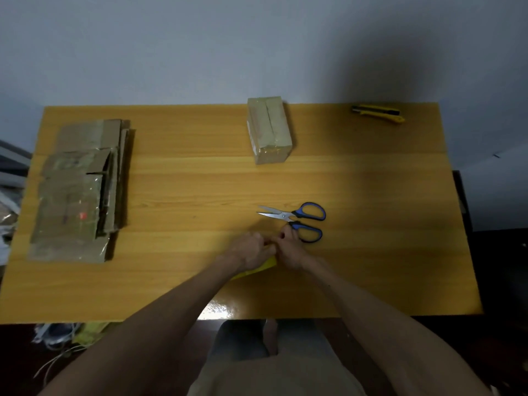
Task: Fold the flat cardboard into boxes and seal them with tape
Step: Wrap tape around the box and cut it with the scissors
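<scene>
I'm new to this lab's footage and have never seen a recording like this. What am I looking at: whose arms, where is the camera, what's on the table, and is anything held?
There is no machine here. A person wears a camera on the head, and it looks down at their own bare arms. On the wooden table lie a stack of flat cardboard at the left, one taped box far middle, a yellow knife far right, and blue-handled scissors. The left hand and right hand meet and seem to grip a yellow thing, mostly hidden.
</scene>
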